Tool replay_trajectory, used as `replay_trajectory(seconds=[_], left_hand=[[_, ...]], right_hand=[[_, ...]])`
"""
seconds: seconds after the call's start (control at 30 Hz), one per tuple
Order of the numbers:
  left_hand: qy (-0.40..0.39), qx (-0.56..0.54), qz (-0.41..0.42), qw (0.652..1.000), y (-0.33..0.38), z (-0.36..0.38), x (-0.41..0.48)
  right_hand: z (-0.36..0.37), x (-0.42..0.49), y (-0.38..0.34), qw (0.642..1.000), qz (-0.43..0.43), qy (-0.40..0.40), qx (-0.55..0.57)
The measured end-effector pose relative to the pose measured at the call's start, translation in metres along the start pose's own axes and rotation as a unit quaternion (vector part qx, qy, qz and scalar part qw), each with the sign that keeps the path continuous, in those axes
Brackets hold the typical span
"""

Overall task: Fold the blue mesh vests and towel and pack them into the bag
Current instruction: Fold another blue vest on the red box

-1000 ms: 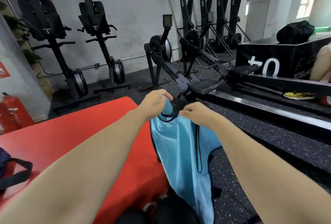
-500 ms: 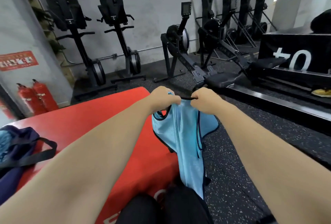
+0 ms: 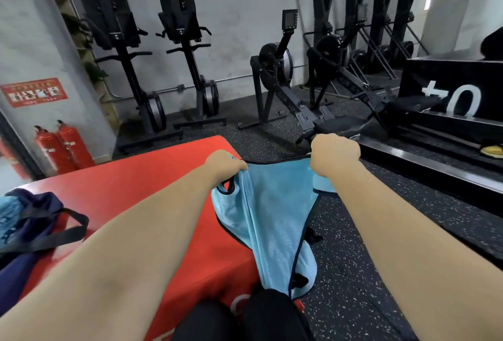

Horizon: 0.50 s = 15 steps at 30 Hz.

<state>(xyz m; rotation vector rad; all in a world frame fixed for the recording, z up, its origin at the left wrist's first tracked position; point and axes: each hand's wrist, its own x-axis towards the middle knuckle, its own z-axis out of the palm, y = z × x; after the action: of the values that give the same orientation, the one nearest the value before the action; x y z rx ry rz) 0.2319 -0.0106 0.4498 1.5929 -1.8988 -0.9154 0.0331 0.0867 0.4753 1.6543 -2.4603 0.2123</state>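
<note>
- A blue mesh vest [image 3: 272,212] is held up in the air between the two hands, just off the near right corner of the red pad [image 3: 136,191]. Its lower part hangs down toward the person's knees, above the speckled floor [image 3: 381,245].
- The left hand [image 3: 224,163] grips the left end of the vest's top edge, with the fingers [image 3: 239,167] curled round bunched cloth beside a black-trimmed opening.
- The right hand [image 3: 334,154] is closed in a fist on the right end of the same edge. Its fingertips are hidden behind the back of the hand, so the exact grip cannot be told.
- The black-trimmed edge is drawn nearly straight between the hands, though the cloth below is creased and gathered toward the middle.
- The step in hand is judged to be spreading the vest out before its first fold.
- Next, the vest would probably need to be laid flat on the red pad to the left, or folded in half in the air by bringing the hands together with the edges matched.
- The dark bag [image 3: 30,221] lies at the near left of the pad, well apart from the vest. Some blue fabric [image 3: 8,218] is seen in it, but whether it is a vest or the towel cannot be told.
</note>
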Motion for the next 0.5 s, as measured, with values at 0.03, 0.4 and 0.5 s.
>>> replay_trajectory(seconds=[0.03,0.4,0.5], left_hand=[[-0.02,-0.027,-0.013,0.999,0.003,0.0,-0.002],[-0.109,-0.04,0.094,0.989,0.05,0.017,0.0],[-0.09,0.049,0.145,0.984,0.057,0.027,0.006]], right_hand=[[-0.004,-0.001,0.001,1.0,0.006,0.007,-0.002],[-0.032,0.001,0.016,0.998,0.057,0.017,0.018],[-0.034,0.001,0.023,0.997,0.065,0.045,-0.007]])
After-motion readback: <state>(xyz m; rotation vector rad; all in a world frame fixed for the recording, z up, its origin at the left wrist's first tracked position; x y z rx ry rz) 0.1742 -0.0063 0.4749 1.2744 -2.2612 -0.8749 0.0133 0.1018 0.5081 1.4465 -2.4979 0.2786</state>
